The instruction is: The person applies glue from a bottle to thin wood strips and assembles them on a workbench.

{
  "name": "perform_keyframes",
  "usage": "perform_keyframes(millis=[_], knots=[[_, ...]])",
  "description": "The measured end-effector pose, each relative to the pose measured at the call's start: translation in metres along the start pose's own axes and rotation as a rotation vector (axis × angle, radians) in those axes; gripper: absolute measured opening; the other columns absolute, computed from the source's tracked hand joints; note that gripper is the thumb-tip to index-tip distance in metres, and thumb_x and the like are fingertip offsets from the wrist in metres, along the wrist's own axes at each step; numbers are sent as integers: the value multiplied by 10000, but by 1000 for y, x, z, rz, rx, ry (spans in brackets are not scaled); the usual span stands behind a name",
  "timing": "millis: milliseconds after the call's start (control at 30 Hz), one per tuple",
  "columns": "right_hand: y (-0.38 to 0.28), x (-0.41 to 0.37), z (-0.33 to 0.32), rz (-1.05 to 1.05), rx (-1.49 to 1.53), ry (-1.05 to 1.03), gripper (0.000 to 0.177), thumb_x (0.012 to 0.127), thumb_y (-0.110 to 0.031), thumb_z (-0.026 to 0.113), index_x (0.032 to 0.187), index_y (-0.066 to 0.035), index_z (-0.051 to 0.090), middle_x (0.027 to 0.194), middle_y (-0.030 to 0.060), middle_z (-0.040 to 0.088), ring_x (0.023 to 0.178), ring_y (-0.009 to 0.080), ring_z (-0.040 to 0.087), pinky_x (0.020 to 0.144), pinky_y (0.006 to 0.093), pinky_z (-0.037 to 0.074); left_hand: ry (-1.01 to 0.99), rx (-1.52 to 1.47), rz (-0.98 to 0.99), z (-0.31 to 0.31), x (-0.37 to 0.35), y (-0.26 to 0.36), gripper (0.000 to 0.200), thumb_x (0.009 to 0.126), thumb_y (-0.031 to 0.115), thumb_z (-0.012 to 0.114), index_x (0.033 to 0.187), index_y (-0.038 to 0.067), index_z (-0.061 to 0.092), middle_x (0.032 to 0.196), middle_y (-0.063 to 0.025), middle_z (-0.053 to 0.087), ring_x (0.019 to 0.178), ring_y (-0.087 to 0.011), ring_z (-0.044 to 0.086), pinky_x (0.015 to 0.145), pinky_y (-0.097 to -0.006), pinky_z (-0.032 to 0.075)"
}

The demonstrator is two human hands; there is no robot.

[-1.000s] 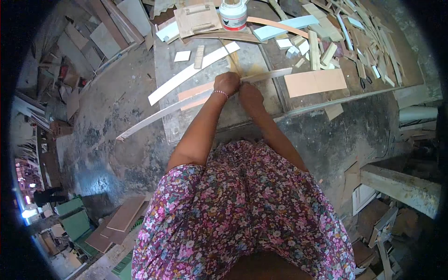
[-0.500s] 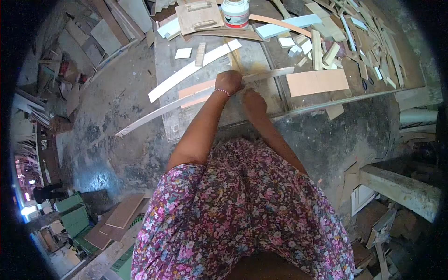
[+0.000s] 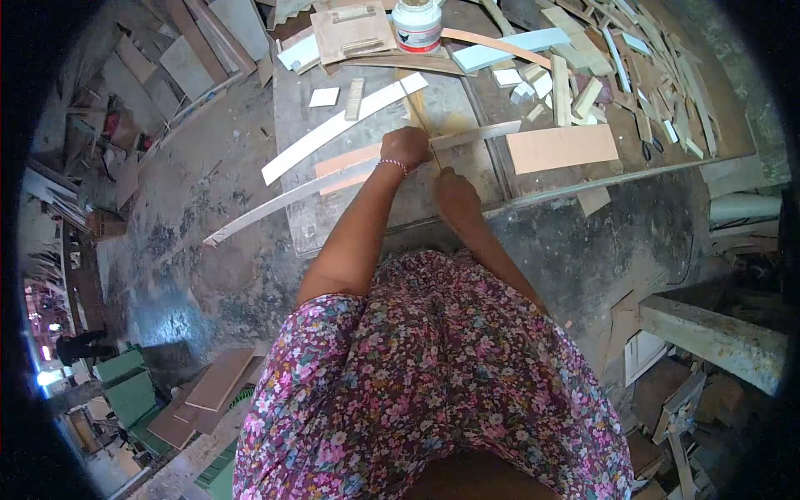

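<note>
My left hand (image 3: pixel 407 148), with a bracelet at its wrist, is closed around a long pale wooden strip (image 3: pixel 292 197) that lies slantwise over the table (image 3: pixel 308 223). My right hand (image 3: pixel 457 198) is closed at the near end of a thin rod-like piece (image 3: pixel 420 112), which runs away from me across the strip beside my left hand. Under the strip lies a peach-coloured panel (image 3: pixel 333 163). A white curved strip (image 3: pixel 321 137) rests beyond it, with a small wooden block (image 3: pixel 355 99) against its far edge.
At the back stands a white tub (image 3: pixel 417 27) beside a plywood piece (image 3: pixel 353 32). To the right are a peach rectangular board (image 3: pixel 562 148), scissors (image 3: pixel 652 148) and a pile of wood offcuts (image 3: pixel 667 67). A concrete beam (image 3: pixel 717 333) is at the lower right.
My right hand has shifted slightly toward me and right, and more of the thin piece shows between my hands. My left hand stays on the strip. The view has shifted slightly.
</note>
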State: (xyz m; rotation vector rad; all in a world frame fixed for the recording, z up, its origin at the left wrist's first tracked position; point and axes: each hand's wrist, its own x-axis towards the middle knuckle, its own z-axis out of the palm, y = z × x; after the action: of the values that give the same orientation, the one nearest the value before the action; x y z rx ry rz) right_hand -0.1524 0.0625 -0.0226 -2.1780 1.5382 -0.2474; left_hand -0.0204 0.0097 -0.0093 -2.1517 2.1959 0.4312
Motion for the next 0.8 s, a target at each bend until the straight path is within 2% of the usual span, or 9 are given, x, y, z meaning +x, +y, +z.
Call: perform_keyframes(millis=[133, 233, 333, 433, 567, 667, 733, 800], knots=[[-6, 7, 6, 70, 18, 0, 197, 770, -153, 402, 824, 14, 491, 715, 200, 570, 665, 334, 578, 575, 399, 475, 54, 35, 27, 2, -1, -3, 277, 672, 310, 569, 749, 46, 600, 791, -141, 589, 760, -279, 573, 628, -356, 461], [-2, 27, 19, 74, 37, 18, 218, 774, -149, 387, 818, 26, 509, 745, 215, 565, 705, 343, 568, 619, 421, 458, -12, 9, -28, -2, -2, 2, 226, 690, 254, 530, 745, 46, 601, 788, -147, 589, 752, -284, 574, 620, -364, 460], [-12, 42, 7, 57, 84, -15, 241, 776, -148, 371, 819, 31, 527, 774, 218, 565, 742, 345, 561, 659, 427, 446, 146, -16, 7, 12, 3, -9, 210, 695, 214, 488, 720, 38, 600, 780, -157, 587, 735, -299, 576, 613, -377, 459], [-13, 49, 6, 98, 92, -36, 241, 770, -140, 374, 830, 33, 531, 793, 216, 566, 769, 340, 558, 681, 419, 443, 23, 2, -91, 3, 5, -3, 208, 637, 210, 561, 753, 45, 614, 798, -151, 590, 756, -284, 579, 634, -364, 461], [-7, 33, 5, 54, 92, -92, 233, 766, -136, 399, 883, 28, 517, 835, 210, 563, 801, 331, 559, 693, 416, 447, 27, -16, -61, -3, 2, -3, 215, 645, 229, 560, 741, 42, 610, 793, -154, 589, 749, -291, 578, 629, -370, 460], [-10, 4, -18, 89, 31, -140, 222, 745, -126, 415, 852, 54, 492, 782, 229, 560, 759, 322, 569, 633, 391, 469, 19, -39, -36, -5, -3, 4, 238, 669, 257, 548, 735, 34, 598, 780, -167, 584, 750, -304, 572, 616, -380, 458], [-4, 1, -7, -1, -24, -114, 206, 742, -127, 420, 822, 54, 478, 745, 235, 555, 729, 315, 574, 602, 379, 474, -14, -16, -48, -3, -1, 1, 256, 657, 278, 567, 734, 36, 598, 778, -165, 584, 755, -302, 570, 622, -376, 458], [-2, 2, 3, -62, -19, -40, 197, 743, -129, 423, 814, 48, 470, 729, 230, 555, 711, 311, 576, 592, 379, 476, 37, -10, 0, 0, -1, -4, 262, 653, 285, 570, 732, 38, 599, 775, -163, 584, 755, -301, 568, 624, -376, 458]])
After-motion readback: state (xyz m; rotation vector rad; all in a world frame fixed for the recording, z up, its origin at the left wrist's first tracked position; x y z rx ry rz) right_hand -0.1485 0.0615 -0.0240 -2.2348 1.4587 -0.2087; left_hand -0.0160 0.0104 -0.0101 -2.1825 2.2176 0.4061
